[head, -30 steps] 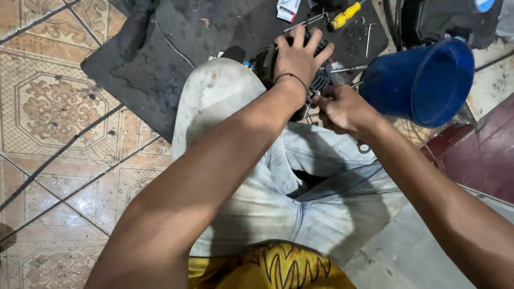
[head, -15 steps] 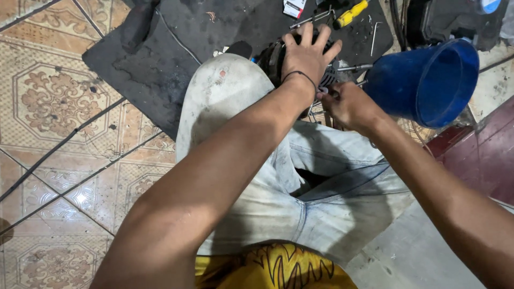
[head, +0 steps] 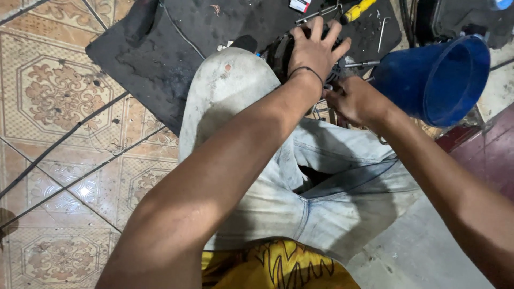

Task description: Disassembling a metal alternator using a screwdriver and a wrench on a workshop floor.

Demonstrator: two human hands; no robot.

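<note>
Right hand (head: 350, 99) just beside the dark round machine part (head: 278, 51), fingers curled in; what it grips is hidden, cannot tell. Left hand (head: 316, 48) spread flat over the part, fingers wrapped on top. Blue funnel (head: 439, 80) right of it. Yellow-handled screwdriver (head: 358, 9) beyond, on black mat (head: 160, 53).

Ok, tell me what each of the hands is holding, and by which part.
The left hand clamps the top of a dark round machine part. The right hand sits at its side; what it holds cannot be told.
</note>
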